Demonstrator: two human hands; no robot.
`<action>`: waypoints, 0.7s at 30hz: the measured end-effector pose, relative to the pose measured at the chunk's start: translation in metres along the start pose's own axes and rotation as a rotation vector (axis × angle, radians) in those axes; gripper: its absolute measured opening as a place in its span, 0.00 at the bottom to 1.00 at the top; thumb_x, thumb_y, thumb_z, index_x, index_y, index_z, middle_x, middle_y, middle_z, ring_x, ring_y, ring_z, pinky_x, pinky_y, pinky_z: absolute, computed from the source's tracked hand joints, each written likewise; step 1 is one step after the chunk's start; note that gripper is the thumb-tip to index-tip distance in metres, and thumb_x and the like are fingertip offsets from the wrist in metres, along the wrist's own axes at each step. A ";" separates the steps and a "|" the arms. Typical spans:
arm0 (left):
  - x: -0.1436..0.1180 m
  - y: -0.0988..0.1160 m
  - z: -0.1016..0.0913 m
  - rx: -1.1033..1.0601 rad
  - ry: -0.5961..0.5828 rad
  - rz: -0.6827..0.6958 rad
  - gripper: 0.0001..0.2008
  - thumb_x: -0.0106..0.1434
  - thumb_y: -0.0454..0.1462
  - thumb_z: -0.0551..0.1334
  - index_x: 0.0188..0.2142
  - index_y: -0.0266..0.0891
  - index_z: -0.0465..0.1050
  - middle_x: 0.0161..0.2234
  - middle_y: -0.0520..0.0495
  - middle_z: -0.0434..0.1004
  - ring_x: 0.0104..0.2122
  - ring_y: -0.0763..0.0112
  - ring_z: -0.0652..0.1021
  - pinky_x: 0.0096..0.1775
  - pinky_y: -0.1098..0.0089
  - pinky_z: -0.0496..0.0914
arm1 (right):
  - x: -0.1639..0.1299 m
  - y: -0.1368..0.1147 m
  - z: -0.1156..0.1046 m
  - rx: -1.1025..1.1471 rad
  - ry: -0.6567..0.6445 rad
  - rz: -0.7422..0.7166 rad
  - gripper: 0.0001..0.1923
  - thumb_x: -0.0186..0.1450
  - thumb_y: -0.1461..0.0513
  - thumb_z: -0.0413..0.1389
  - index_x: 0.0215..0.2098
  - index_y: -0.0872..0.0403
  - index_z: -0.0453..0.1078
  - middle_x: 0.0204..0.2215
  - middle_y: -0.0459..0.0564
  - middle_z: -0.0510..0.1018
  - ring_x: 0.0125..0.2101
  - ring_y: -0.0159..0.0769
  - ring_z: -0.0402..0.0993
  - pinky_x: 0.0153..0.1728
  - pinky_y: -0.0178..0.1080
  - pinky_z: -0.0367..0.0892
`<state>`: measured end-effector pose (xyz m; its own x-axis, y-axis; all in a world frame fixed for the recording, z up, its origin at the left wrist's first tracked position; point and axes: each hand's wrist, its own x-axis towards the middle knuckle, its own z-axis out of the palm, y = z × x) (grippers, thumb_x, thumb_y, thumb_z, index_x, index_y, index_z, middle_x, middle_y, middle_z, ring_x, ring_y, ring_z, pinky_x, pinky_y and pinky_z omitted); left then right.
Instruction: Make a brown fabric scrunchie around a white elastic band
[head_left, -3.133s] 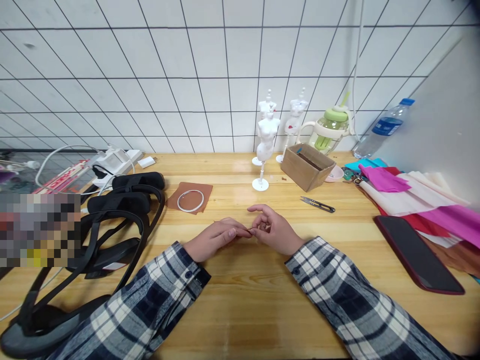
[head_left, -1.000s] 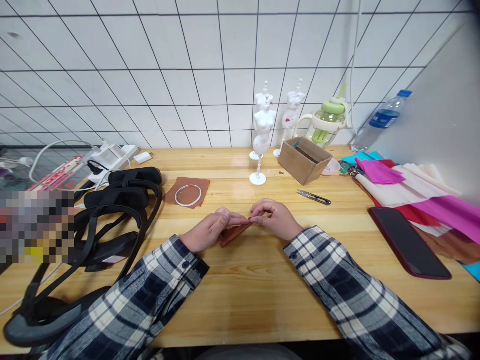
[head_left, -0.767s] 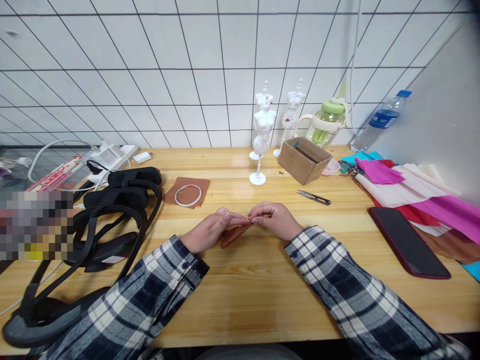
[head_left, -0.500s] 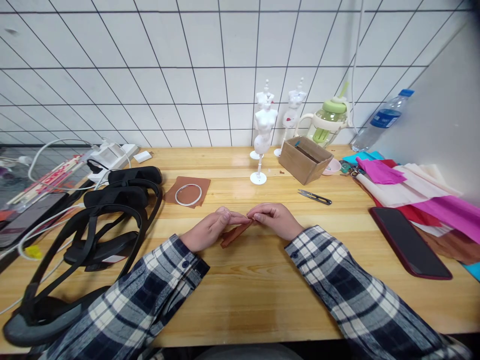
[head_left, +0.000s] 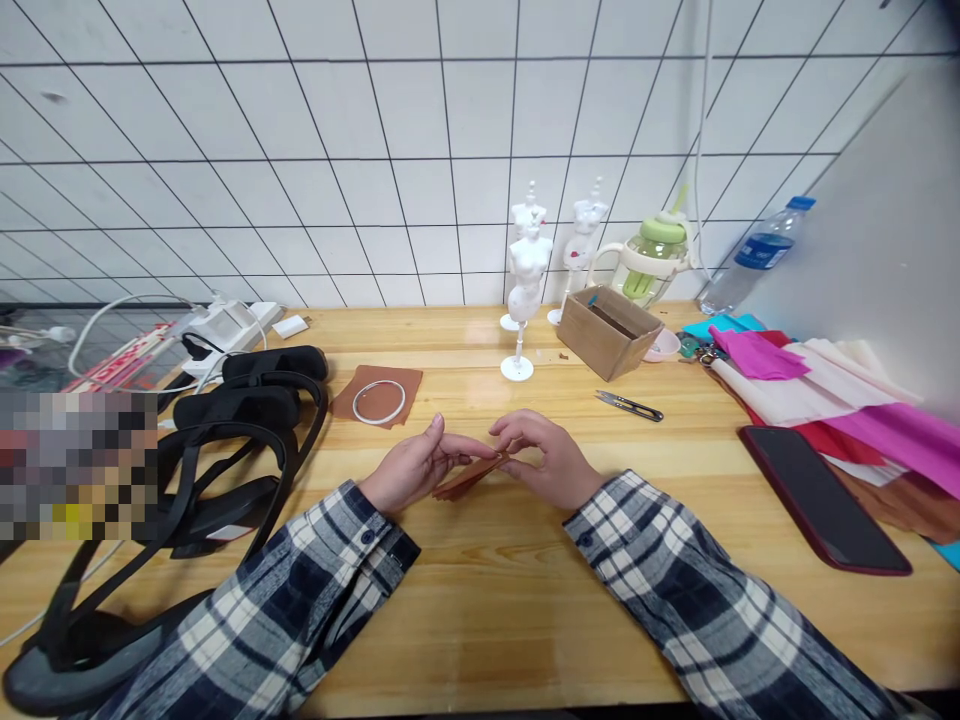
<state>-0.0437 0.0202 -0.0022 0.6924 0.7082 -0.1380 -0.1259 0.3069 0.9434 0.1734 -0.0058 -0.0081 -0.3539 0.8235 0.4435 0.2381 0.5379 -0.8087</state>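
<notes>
A folded piece of brown cloth (head_left: 466,480) lies between my hands, over the near middle of the table. My right hand (head_left: 546,458) pinches its right end between thumb and fingers. The thumb of my left hand (head_left: 412,466) is raised, with the forefinger stretched out to touch the cloth near the pinch. Its other fingers are slightly bent along the cloth's upper edge. Whatever the right fingertips hold besides cloth is too small to make out. Farther back on the left, a flat brown cloth piece (head_left: 345,398) carries a white ring (head_left: 402,409).
Thread snips (head_left: 630,405), a cardboard box (head_left: 607,345) and small white dress forms (head_left: 529,270) stand or lie beyond my hands. On the right are a phone (head_left: 825,500) and coloured fabrics (head_left: 847,380). A black headset (head_left: 255,440) lies left, near a power strip (head_left: 232,335).
My left thumb has lifted off the fingers, and the left forefinger now points along the cloth. My right fingers have spread into a rounder pinch. The view has tilted slightly up.
</notes>
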 end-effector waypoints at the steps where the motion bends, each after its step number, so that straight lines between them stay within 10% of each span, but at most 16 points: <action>1: 0.000 0.000 0.000 -0.004 -0.009 0.005 0.34 0.68 0.54 0.42 0.42 0.32 0.79 0.45 0.38 0.79 0.51 0.56 0.73 0.55 0.58 0.61 | 0.001 0.000 -0.001 0.001 0.007 0.009 0.04 0.60 0.62 0.59 0.35 0.52 0.71 0.39 0.51 0.76 0.41 0.35 0.72 0.39 0.38 0.71; 13: 0.003 -0.001 -0.001 -0.080 0.014 0.020 0.32 0.68 0.56 0.41 0.40 0.37 0.75 0.44 0.40 0.78 0.44 0.62 0.76 0.47 0.63 0.67 | 0.002 0.003 -0.006 -0.073 0.089 0.019 0.05 0.63 0.59 0.58 0.32 0.52 0.74 0.31 0.49 0.79 0.33 0.35 0.74 0.38 0.38 0.69; 21: 0.004 -0.004 -0.010 0.331 0.349 0.323 0.25 0.69 0.51 0.47 0.40 0.36 0.74 0.43 0.41 0.76 0.47 0.61 0.74 0.51 0.60 0.65 | 0.001 0.011 -0.003 -0.060 0.072 0.342 0.18 0.59 0.59 0.60 0.48 0.50 0.67 0.29 0.44 0.79 0.26 0.31 0.73 0.30 0.35 0.67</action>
<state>-0.0475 0.0278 -0.0097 0.3737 0.9178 0.1340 -0.0241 -0.1348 0.9906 0.1789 0.0010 -0.0153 -0.1804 0.9672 0.1790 0.3857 0.2369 -0.8917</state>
